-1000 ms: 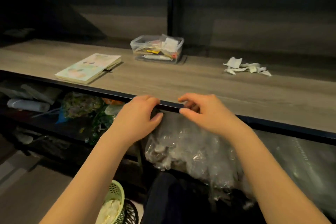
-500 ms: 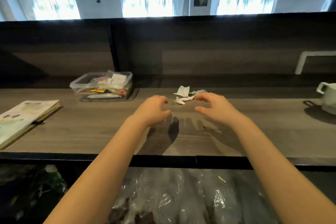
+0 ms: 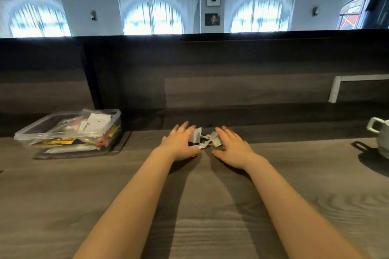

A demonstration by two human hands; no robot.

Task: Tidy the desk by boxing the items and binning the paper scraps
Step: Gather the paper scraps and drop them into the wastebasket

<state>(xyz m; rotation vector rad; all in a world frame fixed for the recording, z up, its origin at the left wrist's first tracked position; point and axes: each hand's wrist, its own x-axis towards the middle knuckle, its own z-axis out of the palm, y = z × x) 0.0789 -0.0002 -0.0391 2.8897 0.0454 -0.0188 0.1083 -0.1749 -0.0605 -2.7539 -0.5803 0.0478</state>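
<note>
Both grips are spread, nothing clamped: left hand and right hand lie straight-fingered on the desk, flanking the paper scraps at twelve o'clock, likely to herd them together. The filled box sits at ten o'clock.

The left hand and the right hand cover part of the paper scraps; the right one's fingertips are blurred. The white jug at the right end of the desk is cut off by the picture's edge.
</note>
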